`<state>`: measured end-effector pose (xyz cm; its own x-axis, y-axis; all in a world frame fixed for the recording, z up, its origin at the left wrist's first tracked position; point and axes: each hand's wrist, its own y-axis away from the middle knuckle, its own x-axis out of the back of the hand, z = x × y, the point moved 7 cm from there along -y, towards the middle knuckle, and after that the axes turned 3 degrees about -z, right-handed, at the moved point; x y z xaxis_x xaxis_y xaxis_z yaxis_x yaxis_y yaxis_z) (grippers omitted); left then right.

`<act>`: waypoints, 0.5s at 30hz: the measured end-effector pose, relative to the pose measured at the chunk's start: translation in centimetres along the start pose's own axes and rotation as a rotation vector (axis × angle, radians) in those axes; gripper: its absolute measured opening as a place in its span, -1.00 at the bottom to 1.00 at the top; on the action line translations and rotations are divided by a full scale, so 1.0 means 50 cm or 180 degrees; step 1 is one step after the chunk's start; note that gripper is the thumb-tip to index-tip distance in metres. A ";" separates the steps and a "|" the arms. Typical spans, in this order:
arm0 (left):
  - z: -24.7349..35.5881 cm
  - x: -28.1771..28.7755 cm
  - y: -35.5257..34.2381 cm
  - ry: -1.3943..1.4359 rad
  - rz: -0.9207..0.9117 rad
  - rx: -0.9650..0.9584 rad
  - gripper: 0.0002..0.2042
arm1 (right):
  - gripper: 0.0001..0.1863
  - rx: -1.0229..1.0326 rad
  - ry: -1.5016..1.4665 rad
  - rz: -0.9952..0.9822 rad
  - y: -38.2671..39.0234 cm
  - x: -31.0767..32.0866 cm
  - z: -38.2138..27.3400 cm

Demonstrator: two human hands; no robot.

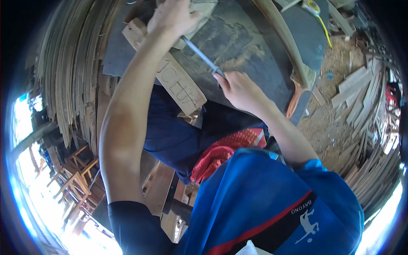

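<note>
My right hand is closed round the near end of a long, narrow steel tool. The tool slants up to the left, and its far end meets a pale, uneven piece; whether it is a chisel or a file I cannot make out. My left hand lies on this pale piece at the top edge, thumb stretched across it and the other fingers partly cut off. Below my left forearm, a wooden board with pencil-drawn outlines lies aslant over the edge of the dark tabletop.
On the table's right lie a long curved timber, a brush with an orange-brown handle and a yellow tape measure. Stacked planks stand at left, wooden frames below them. Sawdust and offcuts cover the floor at right.
</note>
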<state>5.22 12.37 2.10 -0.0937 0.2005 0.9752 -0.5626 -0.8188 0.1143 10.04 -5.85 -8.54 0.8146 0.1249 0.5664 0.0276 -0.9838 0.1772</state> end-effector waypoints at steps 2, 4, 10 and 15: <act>-0.009 0.002 0.010 -0.0034 0.0129 -0.0039 -0.52 | -0.48 0.0045 -0.0056 -0.0190 -0.053 0.001 -0.037; 0.008 0.027 0.022 0.0119 -0.0172 -0.0065 -0.54 | -0.48 -0.0245 -0.0074 -0.0474 -0.061 -0.012 -0.046; 0.002 0.007 -0.001 -0.0094 -0.0075 -0.0042 -0.54 | -0.44 -0.0317 -0.0270 -0.0582 -0.046 0.018 -0.035; -0.004 0.020 0.026 0.0080 -0.0287 0.0132 -0.55 | -0.45 0.0095 0.0045 0.0082 -0.022 -0.014 -0.030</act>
<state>4.22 11.61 3.18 -0.0652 0.2873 0.9556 -0.5353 -0.8183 0.2095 8.55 -4.64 -7.90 0.8071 0.1009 0.5817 0.0240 -0.9901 0.1384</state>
